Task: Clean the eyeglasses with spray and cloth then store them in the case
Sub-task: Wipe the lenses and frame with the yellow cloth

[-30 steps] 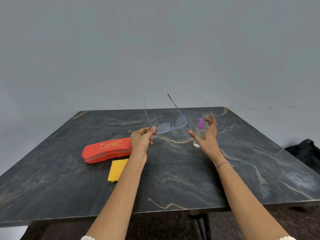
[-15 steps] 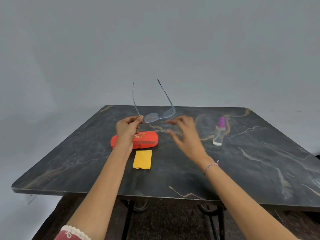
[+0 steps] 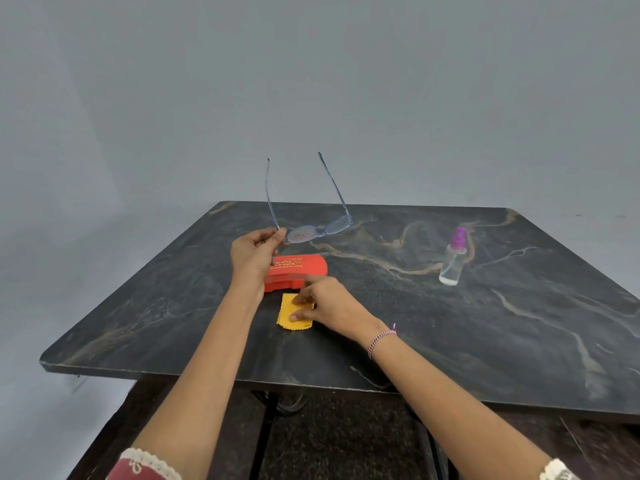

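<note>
Quick count of what we've got on the dark marble-look table (image 3: 485,323): one pair of eyeglasses, one case, one cloth, one spray bottle, and two hands at work.

The eyeglasses (image 3: 311,232) are up in the air over the far-left part of the table. They're blue-framed, and both temples are unfolded and stick up and away from us. The left hand (image 3: 254,256) pinches them at the left end of the frame, right where the temple meets the lens, thumb and fingers curled around that corner.

The red case (image 3: 298,273) lies closed and flat on the table, left of the middle, with gold lettering on its lid. The left wrist partly hides its left end from us. The yellow cloth (image 3: 294,315) lies flat just beside the case on the side toward the near edge; we can't quite tell if the two touch.

The right hand (image 3: 329,304) is down on the cloth, with a fingertip and the thumb tip resting on the fabric. We can't tell whether it's actually a pinch or just a touch. There's one pink-and-white thread bracelet (image 3: 381,339) on that wrist.

The clear spray bottle (image 3: 453,261) with the purple top stands upright toward the right edge, well apart from everything else.
</note>
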Demonstrator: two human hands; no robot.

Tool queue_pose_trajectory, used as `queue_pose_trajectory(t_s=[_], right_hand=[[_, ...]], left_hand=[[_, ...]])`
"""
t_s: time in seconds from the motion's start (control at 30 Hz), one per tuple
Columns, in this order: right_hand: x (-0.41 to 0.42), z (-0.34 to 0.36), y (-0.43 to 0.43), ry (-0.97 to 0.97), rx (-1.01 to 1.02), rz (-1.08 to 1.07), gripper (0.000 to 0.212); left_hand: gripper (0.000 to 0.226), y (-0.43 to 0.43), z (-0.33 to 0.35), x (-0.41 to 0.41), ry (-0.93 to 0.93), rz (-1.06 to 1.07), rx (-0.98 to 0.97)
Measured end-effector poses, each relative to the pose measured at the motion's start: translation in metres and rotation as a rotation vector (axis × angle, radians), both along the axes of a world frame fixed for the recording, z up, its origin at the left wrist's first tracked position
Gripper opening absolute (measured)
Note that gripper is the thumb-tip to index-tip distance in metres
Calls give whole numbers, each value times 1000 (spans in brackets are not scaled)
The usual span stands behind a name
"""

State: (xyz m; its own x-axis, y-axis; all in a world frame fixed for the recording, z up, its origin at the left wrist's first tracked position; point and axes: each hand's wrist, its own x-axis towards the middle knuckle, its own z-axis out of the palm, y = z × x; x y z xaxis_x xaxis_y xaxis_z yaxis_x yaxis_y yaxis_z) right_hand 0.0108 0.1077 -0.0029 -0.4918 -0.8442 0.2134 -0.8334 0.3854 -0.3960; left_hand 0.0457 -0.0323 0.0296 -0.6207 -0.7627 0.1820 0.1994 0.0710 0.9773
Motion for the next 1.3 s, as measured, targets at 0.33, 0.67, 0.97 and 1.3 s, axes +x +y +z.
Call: queue_pose_trajectory(t_s=[0.33,0.67,0.97,1.3], right_hand=[[-5,4,-5,110,56,43,27],[-67,68,65,-550,-528,57,8],[-112,42,79,-330,-980,-278,28],[-113,32,71,277,-699,-359,13]], left_hand=[[15,7,-9,-17,12,-3,-26],[7,35,-2,-61,53,14,-201],[5,58,-10,-77,10,84,-543],[10,60,-14,-74,49,99,-766]])
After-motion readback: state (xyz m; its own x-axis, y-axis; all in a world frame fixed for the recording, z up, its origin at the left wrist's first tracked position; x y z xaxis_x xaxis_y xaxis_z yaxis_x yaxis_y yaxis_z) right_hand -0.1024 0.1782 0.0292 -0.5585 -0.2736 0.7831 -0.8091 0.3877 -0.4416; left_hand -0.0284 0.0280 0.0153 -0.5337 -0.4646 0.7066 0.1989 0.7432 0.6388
